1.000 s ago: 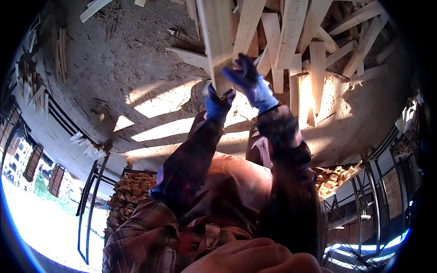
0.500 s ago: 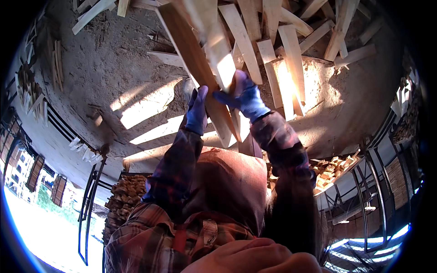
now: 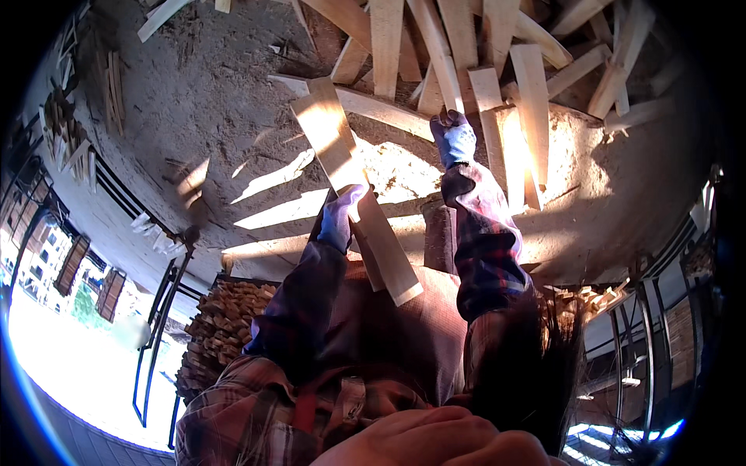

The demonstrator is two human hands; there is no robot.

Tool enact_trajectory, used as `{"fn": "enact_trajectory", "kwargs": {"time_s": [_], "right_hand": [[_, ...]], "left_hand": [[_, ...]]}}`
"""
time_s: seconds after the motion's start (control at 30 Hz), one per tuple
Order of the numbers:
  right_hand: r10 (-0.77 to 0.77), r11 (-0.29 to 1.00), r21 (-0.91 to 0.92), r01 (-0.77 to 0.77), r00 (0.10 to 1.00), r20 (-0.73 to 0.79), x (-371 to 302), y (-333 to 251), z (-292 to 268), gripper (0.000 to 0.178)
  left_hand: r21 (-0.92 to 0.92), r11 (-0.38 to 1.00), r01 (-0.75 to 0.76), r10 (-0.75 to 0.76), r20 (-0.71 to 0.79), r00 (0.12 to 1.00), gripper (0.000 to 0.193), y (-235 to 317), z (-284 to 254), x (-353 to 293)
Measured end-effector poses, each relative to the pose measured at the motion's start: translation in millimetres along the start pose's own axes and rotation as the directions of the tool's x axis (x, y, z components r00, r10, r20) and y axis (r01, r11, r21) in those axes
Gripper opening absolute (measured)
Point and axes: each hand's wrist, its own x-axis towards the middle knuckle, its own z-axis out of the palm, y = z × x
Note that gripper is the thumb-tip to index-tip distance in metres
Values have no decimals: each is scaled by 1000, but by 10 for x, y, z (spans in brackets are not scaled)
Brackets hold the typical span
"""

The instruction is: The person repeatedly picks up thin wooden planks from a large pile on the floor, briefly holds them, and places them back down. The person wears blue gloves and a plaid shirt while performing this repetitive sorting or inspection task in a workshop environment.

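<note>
In my gloved left hand point(image 3: 339, 217) a couple of flat wooden boards point(image 3: 392, 260) are gripped near their middle. They overlap slightly and slant from upper left down over my apron, partly in sunlight. My gloved right hand point(image 3: 453, 141) is reached out to the loose pile, its fingers closed around the near end of a pale wooden plank point(image 3: 437, 58). More planks point(image 3: 532, 116) lie beside that hand on its right, several of them fanned toward me. Left of it, a long strip of wood point(image 3: 373, 107) lies crosswise on the ground.
Stacked small wood pieces point(image 3: 221, 330) stand at my lower left, and another heap of pieces point(image 3: 590, 299) sits at the right. Dark metal frames point(image 3: 159, 334) rise at both sides. Dusty ground point(image 3: 225, 101) with sunlit patches spreads ahead.
My right hand has left the boards at my left hand and moved up and right to a plank in the pile. The held boards have come down closer to my apron.
</note>
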Motion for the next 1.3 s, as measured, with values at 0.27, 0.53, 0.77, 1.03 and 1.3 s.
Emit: {"fn": "enact_trajectory", "kwargs": {"time_s": [0.27, 0.53, 0.77, 1.03, 1.3], "right_hand": [[-782, 473, 63, 879, 452, -429, 292, -2327, 682, 51], [-651, 729, -402, 554, 743, -157, 1317, -3419, 724, 78], [-833, 541, 239, 806, 475, 285, -433, -2768, 104, 61], [-679, 506, 337, 794, 126, 723, -1892, -1032, -189, 55], [-337, 737, -554, 387, 921, 196, -165, 343, 662, 81]], "left_hand": [[-239, 971, -5, -20, -101, 995, 38, -286, -534, -245], [-133, 986, 102, -101, 11, 995, 37, 97, -358, -480], [-339, 897, 285, -208, 245, 947, 47, 185, -652, -296], [-423, 882, 208, -66, 328, 943, 38, 407, -386, -513], [-149, 954, 261, -218, 256, 942, 49, -172, -818, -300]]}}
